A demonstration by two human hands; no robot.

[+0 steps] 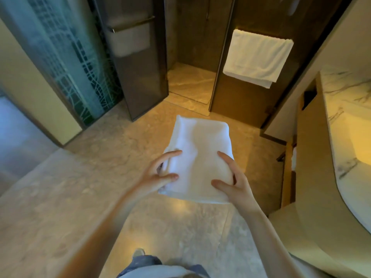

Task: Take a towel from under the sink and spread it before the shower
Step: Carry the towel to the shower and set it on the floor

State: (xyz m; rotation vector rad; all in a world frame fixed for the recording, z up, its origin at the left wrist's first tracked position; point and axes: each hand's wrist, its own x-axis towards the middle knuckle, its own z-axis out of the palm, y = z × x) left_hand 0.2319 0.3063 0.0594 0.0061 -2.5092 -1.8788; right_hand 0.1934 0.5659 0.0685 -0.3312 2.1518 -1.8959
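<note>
A folded white towel is held out in front of me above the marble floor. My left hand grips its near left edge, thumb and forefinger on top. My right hand grips its near right edge the same way. The shower opening lies straight ahead, its dark glass door standing open on the left.
A second white towel hangs on a rail on the glass panel right of the shower. The marble vanity counter with the open shelf beneath runs along the right. A patterned glass panel stands at the left.
</note>
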